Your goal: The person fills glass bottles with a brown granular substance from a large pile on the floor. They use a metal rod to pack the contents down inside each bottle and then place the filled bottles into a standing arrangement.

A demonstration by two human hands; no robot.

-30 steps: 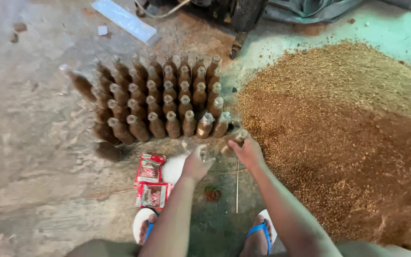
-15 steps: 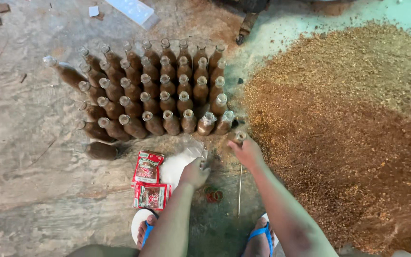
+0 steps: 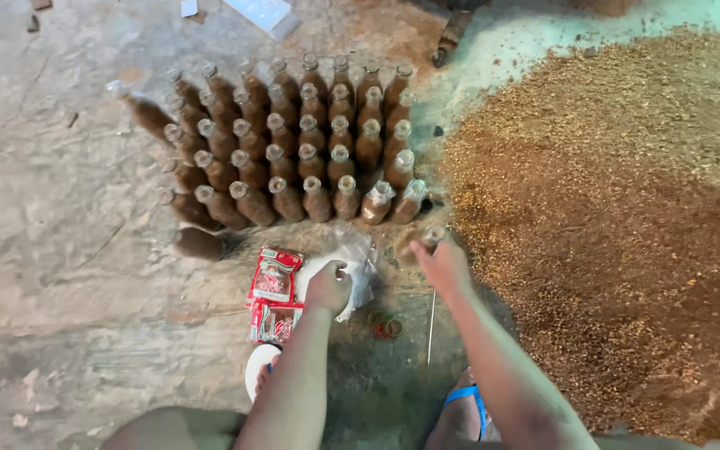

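Observation:
My left hand rests closed on a clear plastic bag with white contents on the floor. My right hand grips a brown-filled glass bottle just in front of the bottle rows. Several rows of brown-filled glass bottles stand packed together farther ahead. Two red packets lie left of my left hand. Red rubber bands lie on the floor between my forearms. A thin stick lies beside my right forearm.
A large heap of brown sawdust-like material spreads over the right side. One bottle lies on its side at the left front of the rows. My sandalled feet are at the bottom. Bare concrete floor extends left.
The view has shifted slightly. My left hand has come down onto the plastic bag, and my right hand stays at the bottle near the front row.

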